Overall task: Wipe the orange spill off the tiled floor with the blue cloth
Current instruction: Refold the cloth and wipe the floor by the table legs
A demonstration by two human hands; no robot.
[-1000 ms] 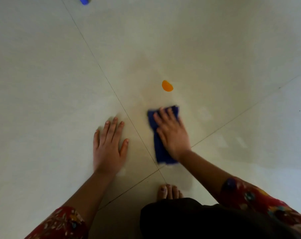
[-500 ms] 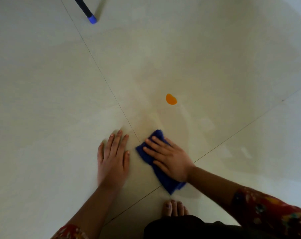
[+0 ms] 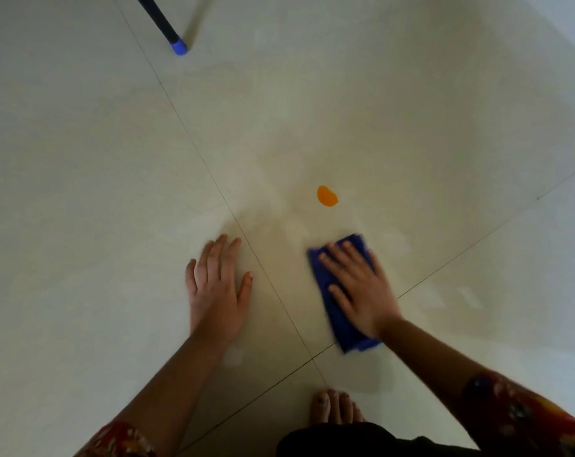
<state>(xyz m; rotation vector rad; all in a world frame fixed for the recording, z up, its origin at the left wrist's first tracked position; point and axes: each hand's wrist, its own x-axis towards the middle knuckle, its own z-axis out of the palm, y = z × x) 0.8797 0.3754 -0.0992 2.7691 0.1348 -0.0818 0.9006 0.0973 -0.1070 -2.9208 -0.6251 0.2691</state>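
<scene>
One orange spill (image 3: 327, 196) sits mid-frame on the tiled floor (image 3: 114, 192), just above the blue cloth (image 3: 340, 324); the right hand (image 3: 362, 288) presses that cloth flat, fingers straight; the left hand (image 3: 216, 291) rests spread and empty to its left. Better to push upward over the spot with even weight.

Take the crossing of the tile joints (image 3: 312, 357) on the floor (image 3: 81, 159) as the dial's centre. The left hand (image 3: 215, 291) lies flat on the floor at 10 o'clock, just left of one joint. The cloth (image 3: 348, 334) lies on the floor at 1 o'clock, right of that joint, with the right hand (image 3: 362, 291) flat on top of it. The spill (image 3: 327, 196) sits at 12 o'clock, beyond the cloth and apart from it. A pole (image 3: 160, 21) rests its tip on the floor far off at 11 o'clock. A bare foot (image 3: 334, 407) stands near at 5 o'clock.
</scene>
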